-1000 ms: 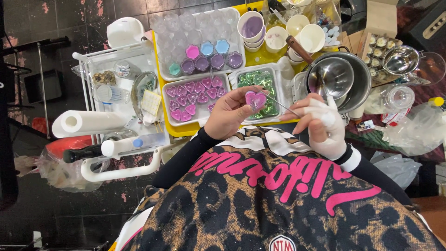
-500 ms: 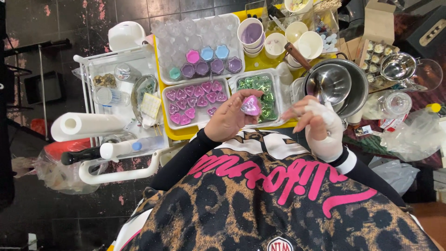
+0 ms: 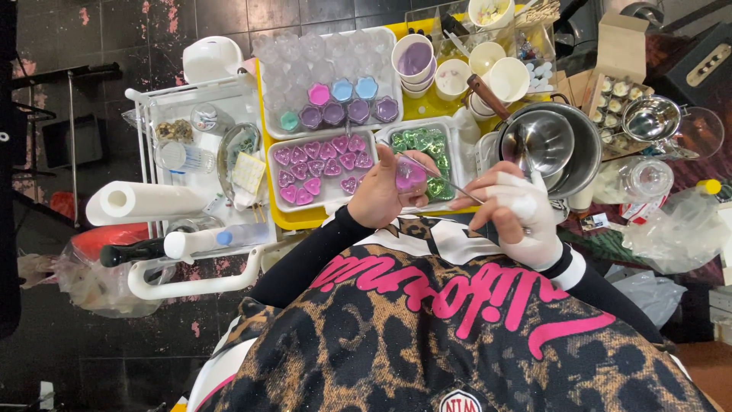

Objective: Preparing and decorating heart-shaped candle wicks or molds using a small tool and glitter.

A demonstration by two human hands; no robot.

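Both hands are engaged at the near edge of the yellow bench (image 3: 427, 107), just above the wearer's patterned shirt. A small pink heart-shaped wax piece in a clear cup (image 3: 409, 174) is held in the left hand (image 3: 379, 194), the fingers curled closed around its rim and the face turned upward. A thin metal pick (image 3: 450, 181) is pinched in the right hand (image 3: 509, 210), which is wrapped in white bandage or glove material; the tip is laid against the edge of the pink piece. Whether the tip is pressed into the wax cannot be told.

Immediately beyond the left hand a white tray of pink heart pieces (image 3: 320, 164) is noted, with one slot apparently vacant, though this is not certain. Beside it a white tray of green pieces (image 3: 427, 149) is partly hidden by the hands. Further back a larger tray of clear cups (image 3: 328, 69), some filled lilac, blue and teal, is recorded. A stainless steel pot with a smaller pan inside (image 3: 549, 145) stands just beside the right hand, and paper cups (image 3: 415, 61) stand behind it. A roll of white paper (image 3: 141, 202) lies on the side trolley.

For sound work, it is judged that the piece should be kept level and firmly braced, the pick applied lightly at the rim only, and the wrist steadied clear of the pot.
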